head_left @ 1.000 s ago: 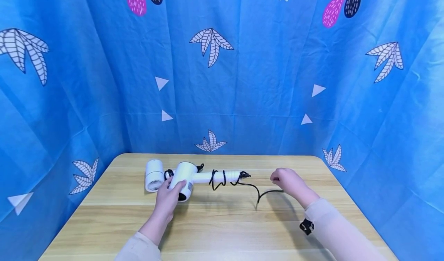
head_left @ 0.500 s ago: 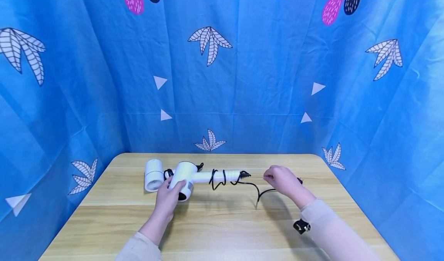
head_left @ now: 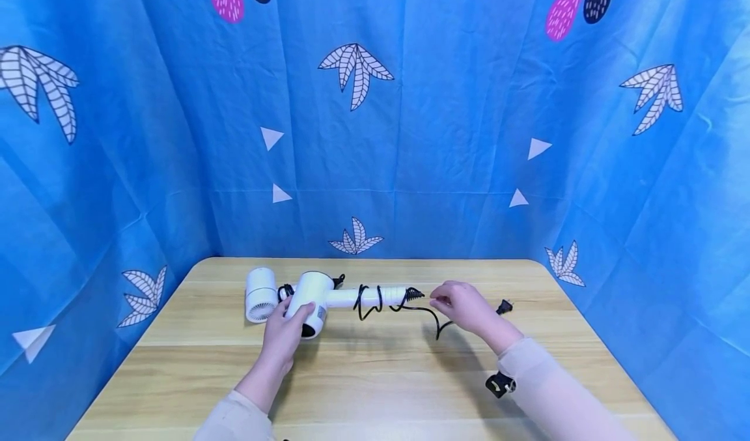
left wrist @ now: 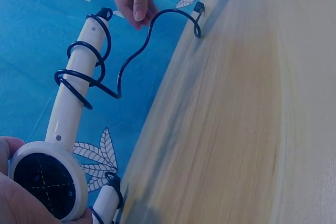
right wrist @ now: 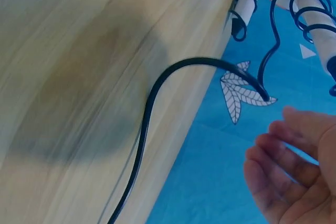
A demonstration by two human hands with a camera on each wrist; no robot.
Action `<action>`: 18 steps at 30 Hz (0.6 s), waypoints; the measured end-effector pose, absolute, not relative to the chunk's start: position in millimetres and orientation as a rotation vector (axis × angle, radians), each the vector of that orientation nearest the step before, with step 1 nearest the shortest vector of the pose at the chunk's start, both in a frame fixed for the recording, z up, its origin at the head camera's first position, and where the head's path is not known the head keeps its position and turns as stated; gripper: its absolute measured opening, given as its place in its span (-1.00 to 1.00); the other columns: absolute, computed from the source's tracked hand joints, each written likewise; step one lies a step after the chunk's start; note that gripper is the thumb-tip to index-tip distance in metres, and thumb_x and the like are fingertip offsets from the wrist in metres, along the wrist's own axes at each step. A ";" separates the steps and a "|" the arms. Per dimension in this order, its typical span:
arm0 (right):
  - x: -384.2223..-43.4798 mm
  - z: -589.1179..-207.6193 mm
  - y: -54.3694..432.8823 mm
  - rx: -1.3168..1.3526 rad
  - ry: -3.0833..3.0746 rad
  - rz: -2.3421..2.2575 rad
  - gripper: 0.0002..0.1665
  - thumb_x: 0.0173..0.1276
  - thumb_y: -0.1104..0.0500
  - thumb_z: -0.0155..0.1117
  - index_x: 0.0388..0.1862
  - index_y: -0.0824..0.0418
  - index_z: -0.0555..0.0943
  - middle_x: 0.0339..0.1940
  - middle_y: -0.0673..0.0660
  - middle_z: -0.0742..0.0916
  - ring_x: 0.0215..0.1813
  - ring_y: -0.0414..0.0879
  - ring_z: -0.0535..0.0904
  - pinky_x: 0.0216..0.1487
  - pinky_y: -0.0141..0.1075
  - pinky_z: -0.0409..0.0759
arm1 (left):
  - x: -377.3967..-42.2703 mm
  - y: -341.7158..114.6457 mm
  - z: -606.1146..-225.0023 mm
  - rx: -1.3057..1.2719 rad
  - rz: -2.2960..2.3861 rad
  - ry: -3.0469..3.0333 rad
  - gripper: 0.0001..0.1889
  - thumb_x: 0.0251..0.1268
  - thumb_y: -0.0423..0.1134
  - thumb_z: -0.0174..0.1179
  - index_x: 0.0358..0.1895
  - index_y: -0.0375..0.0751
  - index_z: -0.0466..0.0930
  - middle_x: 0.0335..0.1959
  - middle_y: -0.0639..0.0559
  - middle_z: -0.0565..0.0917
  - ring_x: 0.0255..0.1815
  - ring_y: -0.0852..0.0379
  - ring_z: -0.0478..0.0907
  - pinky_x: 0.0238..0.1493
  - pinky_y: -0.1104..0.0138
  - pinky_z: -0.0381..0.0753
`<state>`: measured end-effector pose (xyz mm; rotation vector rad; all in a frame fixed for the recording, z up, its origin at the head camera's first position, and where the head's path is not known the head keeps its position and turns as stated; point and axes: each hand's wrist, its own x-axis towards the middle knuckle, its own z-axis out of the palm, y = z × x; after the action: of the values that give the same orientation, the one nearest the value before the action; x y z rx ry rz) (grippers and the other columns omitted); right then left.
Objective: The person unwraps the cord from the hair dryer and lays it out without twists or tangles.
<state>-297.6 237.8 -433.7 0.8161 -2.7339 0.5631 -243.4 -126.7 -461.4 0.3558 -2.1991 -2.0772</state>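
My left hand grips a white hair dryer by its barrel, with the handle pointing right. A black cord winds loosely round the handle and trails off to the right. Just past the handle's end is my right hand, its fingers loosely bent and nothing between them. In the right wrist view this hand is apart from the cord, which arches beside it. The cord's black plug shows behind the right wrist.
A second white hair dryer with its own wound cord lies left of the held one on the wooden table. Blue patterned curtains stand at the back and both sides.
My right hand has moved left toward the end of the handle, and the plug has come into view behind its wrist. The left hand and the hair dryer have stayed in place.
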 end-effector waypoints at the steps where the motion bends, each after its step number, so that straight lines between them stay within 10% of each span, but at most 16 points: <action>1: -297.7 -434.1 236.0 0.821 -2.738 0.583 -0.88 0.36 0.20 0.37 -0.18 0.19 0.76 -0.32 -0.04 0.73 -0.29 -0.21 0.62 -0.20 -0.29 0.66 | -243.3 -126.8 -461.3 0.358 -2.076 -2.201 -0.08 0.34 -0.03 0.26 0.56 -0.41 -0.04 0.49 -0.44 0.14 0.45 -0.33 0.18 0.48 -0.08 0.16; 18: -300.3 -444.3 209.7 0.898 -2.720 0.663 -0.90 0.33 0.16 0.41 -0.37 0.12 0.66 -0.37 -0.06 0.68 -0.29 -0.13 0.66 -0.19 -0.25 0.68 | -241.9 -127.1 -462.9 0.351 -2.077 -2.192 -0.10 0.35 -0.04 0.26 0.55 -0.43 -0.02 0.48 -0.46 0.16 0.43 -0.35 0.22 0.47 -0.10 0.18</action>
<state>-300.3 209.7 -444.3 0.8976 -2.7196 0.6630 -241.9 -127.1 -462.9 0.3513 -2.1921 -2.0772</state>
